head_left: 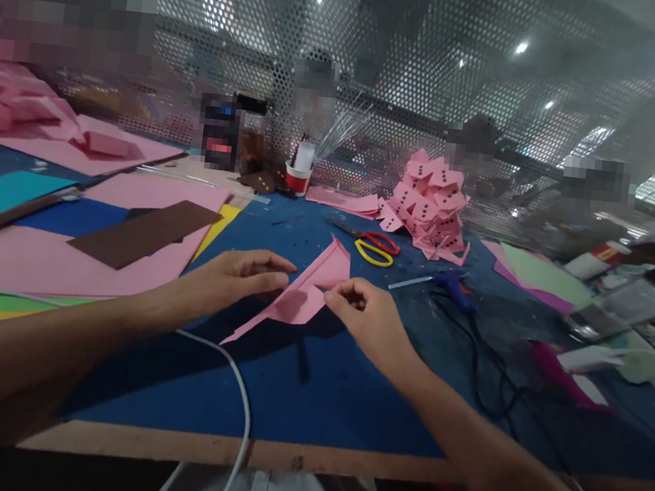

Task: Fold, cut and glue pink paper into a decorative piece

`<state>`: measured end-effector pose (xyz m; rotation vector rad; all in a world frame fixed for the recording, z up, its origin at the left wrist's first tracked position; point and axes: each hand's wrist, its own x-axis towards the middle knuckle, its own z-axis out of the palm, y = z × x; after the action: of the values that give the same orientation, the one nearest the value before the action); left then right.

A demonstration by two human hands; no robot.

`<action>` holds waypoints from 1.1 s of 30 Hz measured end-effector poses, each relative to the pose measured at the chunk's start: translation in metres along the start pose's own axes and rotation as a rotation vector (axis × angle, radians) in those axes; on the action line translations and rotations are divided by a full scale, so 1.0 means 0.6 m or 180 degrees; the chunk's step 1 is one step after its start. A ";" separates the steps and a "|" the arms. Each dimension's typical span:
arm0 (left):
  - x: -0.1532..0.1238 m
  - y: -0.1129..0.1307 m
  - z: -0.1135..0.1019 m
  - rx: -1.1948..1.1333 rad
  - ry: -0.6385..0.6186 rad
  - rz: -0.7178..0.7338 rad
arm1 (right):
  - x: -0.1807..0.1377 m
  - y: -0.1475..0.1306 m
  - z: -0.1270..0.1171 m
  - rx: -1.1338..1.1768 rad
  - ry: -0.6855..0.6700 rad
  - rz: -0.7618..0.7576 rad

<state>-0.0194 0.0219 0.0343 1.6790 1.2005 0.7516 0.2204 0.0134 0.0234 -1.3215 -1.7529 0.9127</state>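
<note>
A folded piece of pink paper (pixel 304 294) is held up over the blue table, its long creased edge slanting from upper right to lower left. My right hand (pixel 369 321) pinches its right side between thumb and fingertips. On the paper's left, my left hand (pixel 253 272) has its fingers stretched out and the thumb apart, close to the long edge; whether the fingertips touch it I cannot tell. Just behind the paper lie scissors (pixel 375 249) with red and yellow handles. A blue glue gun (pixel 453 289) with a clear glue stick lies right of them.
Pink sheets (pixel 139 287) and a brown strip (pixel 148 233) lie at left. A pile of dotted pink folded pieces (pixel 430 206) and a red-white cup (pixel 298 177) stand at the back. A white cable (pixel 244 401) crosses the front edge; black cord (pixel 494 367) and a tape dispenser (pixel 628 303) are at right.
</note>
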 end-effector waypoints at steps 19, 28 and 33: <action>0.015 0.005 -0.032 -0.0372 -0.1626 -0.0089 | 0.035 0.009 -0.035 0.1102 -0.0437 0.0096; 0.005 0.010 -0.025 -0.0315 -0.1966 -0.0226 | 0.024 -0.001 -0.038 0.1012 -0.2080 0.0292; 0.009 -0.003 -0.028 -0.0485 -0.1506 -0.0253 | 0.022 0.005 -0.039 0.0957 -0.2204 0.0213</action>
<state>-0.0327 0.0326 0.0390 1.5581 0.8483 0.3556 0.2398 0.0295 0.0337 -0.9227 -1.9576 1.7468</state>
